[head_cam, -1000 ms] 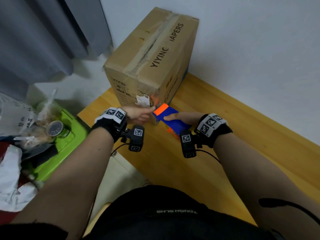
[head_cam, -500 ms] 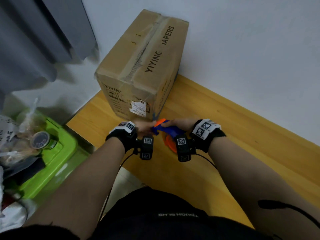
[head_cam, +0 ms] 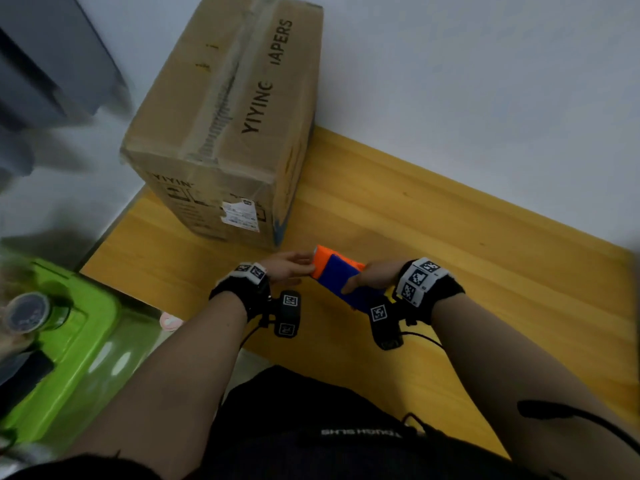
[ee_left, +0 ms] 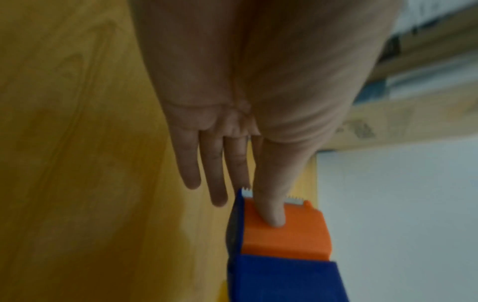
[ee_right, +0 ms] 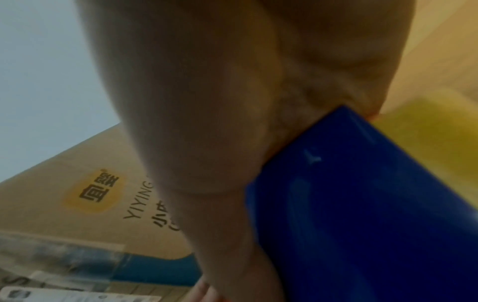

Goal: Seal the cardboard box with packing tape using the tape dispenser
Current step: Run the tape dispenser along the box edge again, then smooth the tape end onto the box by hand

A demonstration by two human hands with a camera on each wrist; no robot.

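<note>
A closed cardboard box (head_cam: 221, 116) with worn tape along its top seam stands at the back left of the wooden table (head_cam: 450, 237). Just in front of it, above the table, I hold a blue and orange tape dispenser (head_cam: 337, 278). My right hand (head_cam: 374, 278) grips its blue body (ee_right: 349, 204). My left hand (head_cam: 294, 268) pinches the orange front end (ee_left: 284, 241), thumb (ee_left: 271, 208) lying over it beside the toothed blade. The other fingers are straight and the index finger is hidden. The box's printed side (ee_right: 90, 204) fills the left of the right wrist view.
A green bin (head_cam: 86, 341) with a round tin (head_cam: 27, 311) on it stands left of the table edge. A grey curtain (head_cam: 52, 64) hangs at the far left. A white wall runs behind the table. Bare tabletop stretches to the right.
Both hands drew the dispenser back from the box's front face toward me. It dipped low half a second ago and now shows its blue side again.
</note>
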